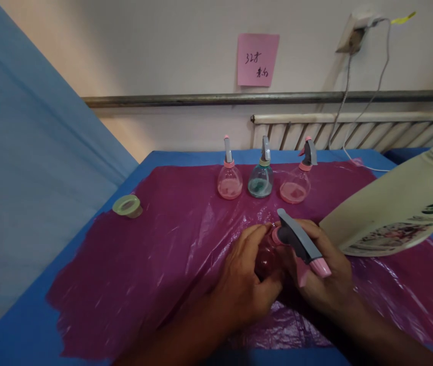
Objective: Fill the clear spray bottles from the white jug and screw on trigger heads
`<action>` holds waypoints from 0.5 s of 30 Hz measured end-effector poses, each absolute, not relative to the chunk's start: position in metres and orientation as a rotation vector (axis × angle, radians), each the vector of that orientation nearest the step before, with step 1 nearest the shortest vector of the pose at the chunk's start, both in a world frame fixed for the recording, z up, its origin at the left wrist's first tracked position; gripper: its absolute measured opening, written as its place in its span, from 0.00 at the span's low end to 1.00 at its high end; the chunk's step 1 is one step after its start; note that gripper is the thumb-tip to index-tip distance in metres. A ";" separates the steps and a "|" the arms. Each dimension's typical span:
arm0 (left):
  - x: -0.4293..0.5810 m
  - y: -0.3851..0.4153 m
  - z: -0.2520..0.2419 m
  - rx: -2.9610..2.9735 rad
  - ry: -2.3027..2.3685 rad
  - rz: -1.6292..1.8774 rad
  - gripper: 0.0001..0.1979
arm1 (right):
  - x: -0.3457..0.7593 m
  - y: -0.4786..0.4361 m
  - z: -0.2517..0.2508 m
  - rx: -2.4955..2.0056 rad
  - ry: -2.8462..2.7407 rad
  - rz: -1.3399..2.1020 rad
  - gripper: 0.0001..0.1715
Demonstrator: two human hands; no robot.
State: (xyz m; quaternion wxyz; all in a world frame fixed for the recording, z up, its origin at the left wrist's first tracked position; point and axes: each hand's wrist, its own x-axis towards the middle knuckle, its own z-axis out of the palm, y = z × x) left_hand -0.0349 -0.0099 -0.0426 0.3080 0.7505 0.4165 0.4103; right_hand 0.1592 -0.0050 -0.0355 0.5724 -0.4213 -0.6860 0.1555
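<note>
A spray bottle with a pink body and a grey-and-pink spray head [299, 239] is between my two hands near the middle of the table. My left hand [249, 274] wraps round the left side of its body. At the spray head's collar and right side, my right hand [328, 269] is closed on the same bottle, its fingers partly behind the head. Behind them stand a pink spray bottle [230, 184], a green one [261, 183] and another pink one [295, 187], each with some liquid low inside.
A large pale jug [399, 203] tilts in at the right, close to my right hand. A small green cup [127, 206] rests at the left. Purple plastic sheet [143, 269] covers the blue table; a cable [367, 165] trails across the back right.
</note>
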 end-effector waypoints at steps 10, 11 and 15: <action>-0.035 -0.016 -0.033 1.915 1.179 0.962 0.44 | 0.164 -0.006 -0.028 -0.949 -1.698 0.379 0.26; -0.035 -0.016 -0.032 1.922 1.178 0.948 0.44 | 0.165 -0.006 -0.027 -0.944 -1.707 0.373 0.25; -0.032 -0.015 -0.031 1.946 1.174 0.921 0.42 | 0.167 -0.005 -0.026 -0.945 -1.726 0.327 0.25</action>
